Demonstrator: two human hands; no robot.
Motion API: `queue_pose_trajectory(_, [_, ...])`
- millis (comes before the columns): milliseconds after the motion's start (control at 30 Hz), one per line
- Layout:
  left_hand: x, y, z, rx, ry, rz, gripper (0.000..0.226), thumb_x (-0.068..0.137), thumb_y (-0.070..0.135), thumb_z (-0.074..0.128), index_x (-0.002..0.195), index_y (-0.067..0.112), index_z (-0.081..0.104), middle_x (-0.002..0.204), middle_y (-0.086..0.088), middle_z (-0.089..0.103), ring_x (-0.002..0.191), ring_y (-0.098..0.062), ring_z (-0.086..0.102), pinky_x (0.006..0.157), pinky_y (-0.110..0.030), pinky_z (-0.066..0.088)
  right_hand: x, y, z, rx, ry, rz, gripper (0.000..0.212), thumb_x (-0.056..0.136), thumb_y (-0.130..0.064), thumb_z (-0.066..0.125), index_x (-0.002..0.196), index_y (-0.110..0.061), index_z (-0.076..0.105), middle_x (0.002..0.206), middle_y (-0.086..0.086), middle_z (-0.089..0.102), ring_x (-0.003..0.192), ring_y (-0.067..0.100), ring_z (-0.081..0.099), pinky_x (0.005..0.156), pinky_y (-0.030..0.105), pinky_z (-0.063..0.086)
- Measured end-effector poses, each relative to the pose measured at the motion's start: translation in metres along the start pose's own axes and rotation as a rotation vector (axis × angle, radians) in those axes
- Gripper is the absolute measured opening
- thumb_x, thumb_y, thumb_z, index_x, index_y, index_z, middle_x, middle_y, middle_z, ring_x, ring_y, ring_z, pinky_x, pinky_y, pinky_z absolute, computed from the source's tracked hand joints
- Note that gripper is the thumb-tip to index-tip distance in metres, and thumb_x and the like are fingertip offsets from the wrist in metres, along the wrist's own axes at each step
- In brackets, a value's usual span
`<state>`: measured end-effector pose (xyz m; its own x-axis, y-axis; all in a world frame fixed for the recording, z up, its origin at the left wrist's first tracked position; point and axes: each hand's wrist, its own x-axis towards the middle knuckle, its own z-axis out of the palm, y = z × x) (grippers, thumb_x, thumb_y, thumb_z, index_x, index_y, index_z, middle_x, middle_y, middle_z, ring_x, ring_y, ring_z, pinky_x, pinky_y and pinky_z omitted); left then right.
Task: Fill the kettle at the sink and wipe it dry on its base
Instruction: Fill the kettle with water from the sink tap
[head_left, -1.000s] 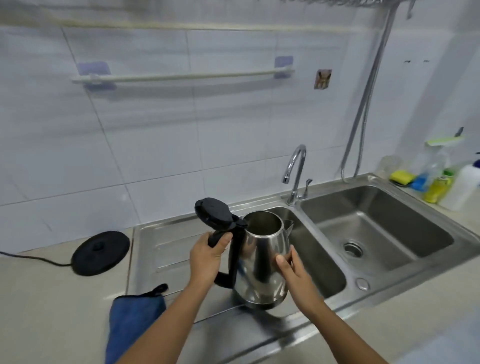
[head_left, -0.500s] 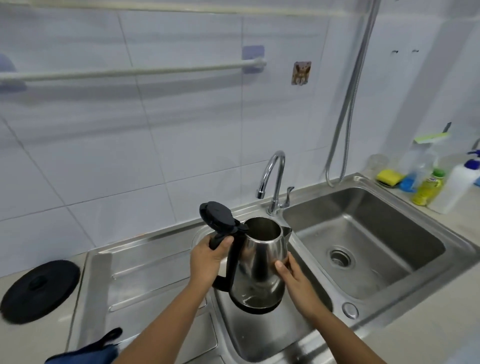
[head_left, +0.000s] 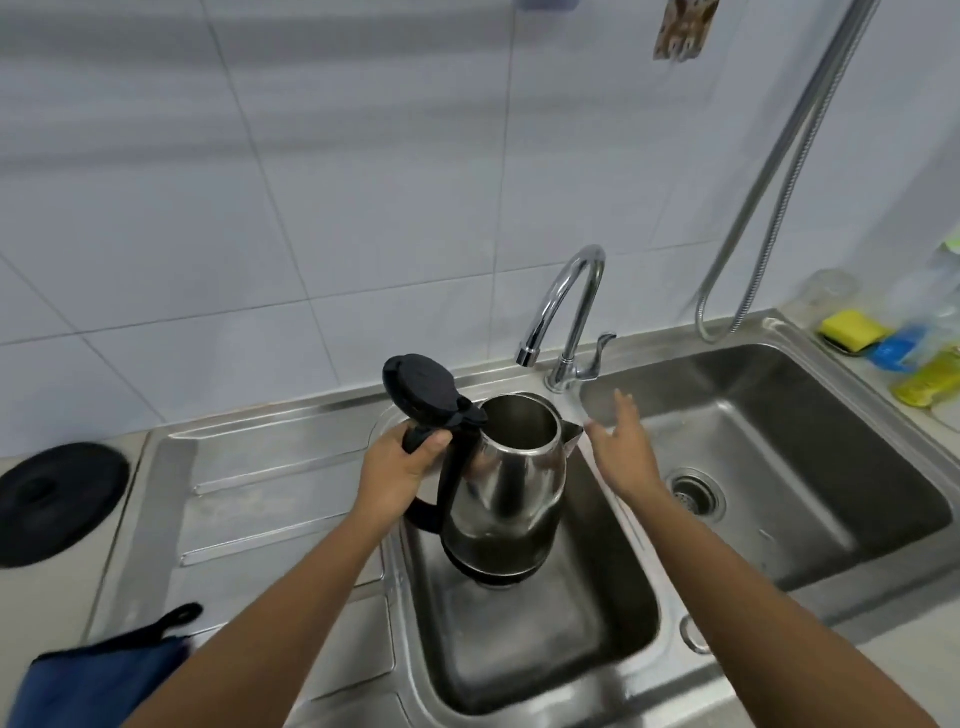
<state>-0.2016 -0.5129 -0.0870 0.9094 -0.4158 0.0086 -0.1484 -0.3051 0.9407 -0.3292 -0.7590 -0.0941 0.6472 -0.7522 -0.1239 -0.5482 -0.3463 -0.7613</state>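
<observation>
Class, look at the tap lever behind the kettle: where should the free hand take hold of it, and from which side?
Grip the upturned end of the tap lever, coming from the right with the right hand, which is open and nearest. The lever juts out to the right of the tap, clear of the kettle that the left hand holds.

My right hand (head_left: 621, 457) has let go of the kettle (head_left: 511, 483) — a moment ago it cupped the steel body, now it hangs spread just right of the spout, toward the tap (head_left: 563, 312). My left hand (head_left: 400, 467) alone carries the kettle, which has moved from the drainboard (head_left: 249, 499) to over the left basin (head_left: 535, 639) — below the tap's spout.
</observation>
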Motion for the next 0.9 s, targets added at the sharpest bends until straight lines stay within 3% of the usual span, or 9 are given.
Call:
queue_pose_trajectory(133, [0.003,-0.002,-0.001,0.026,0.026,0.003,0.037,0.062,0.071,0.058,0.075,0.037,0.062,0.065,0.019,0.069,0.067,0.001,0.065,0.061,-0.023,0.043,0.057,-0.023,-0.006,-0.218,0.004,-0.093,0.066,0.097,-0.019,0.055,0.156,-0.015,0.026,0.169,0.008,0.01,0.148,0.041,0.025,0.119,0.047,0.024])
queue_pose_trajectory(267, [0.01,-0.006,0.003,0.018,0.04,-0.021,0.033,0.064,0.067,0.062,0.077,0.037,0.063,0.072,0.019,0.07,0.075,-0.005,0.068,0.064,-0.025,0.045,0.097,-0.033,-0.009,-0.354,-0.028,-0.137,0.075,0.097,-0.012,0.053,0.16,-0.01,0.014,0.17,0.009,0.005,0.151,0.04,0.018,0.122,0.046,0.018])
queue_pose_trajectory(433, [0.018,-0.01,0.005,0.013,0.028,-0.031,0.03,0.067,0.063,0.064,0.077,0.034,0.064,0.067,0.02,0.07,0.066,0.001,0.065,0.062,-0.02,0.044,0.11,-0.03,-0.005,-0.378,-0.022,-0.132,0.077,0.095,-0.006,0.053,0.161,-0.01,0.013,0.17,0.008,0.008,0.15,0.039,0.02,0.12,0.048,0.023])
queue_pose_trajectory(633, [0.02,-0.019,0.008,0.008,-0.022,-0.018,0.009,0.084,0.037,0.07,0.079,0.032,0.064,0.069,0.026,0.07,0.066,0.005,0.066,0.057,-0.003,0.043,0.096,-0.024,0.006,-0.338,0.06,-0.143,0.075,0.092,0.0,0.052,0.159,-0.008,0.019,0.168,0.008,0.014,0.145,0.036,0.032,0.114,0.045,0.033])
queue_pose_trajectory(800, [0.017,-0.019,0.004,-0.011,-0.026,-0.007,0.007,0.084,0.037,0.07,0.079,0.034,0.065,0.07,0.027,0.07,0.067,0.006,0.066,0.058,-0.004,0.043,0.079,-0.01,0.012,-0.397,0.091,-0.182,0.073,0.094,-0.001,0.051,0.159,-0.008,0.019,0.168,0.008,0.012,0.139,0.035,0.042,0.107,0.045,0.042])
queue_pose_trajectory(900, [0.015,-0.016,0.001,-0.014,0.006,-0.031,0.012,0.081,0.045,0.067,0.077,0.033,0.064,0.067,0.026,0.069,0.066,0.004,0.065,0.06,-0.015,0.042,0.072,0.0,0.011,-0.425,0.075,-0.198,0.075,0.093,0.003,0.047,0.16,-0.009,0.015,0.169,0.009,0.009,0.139,0.037,0.042,0.101,0.045,0.045])
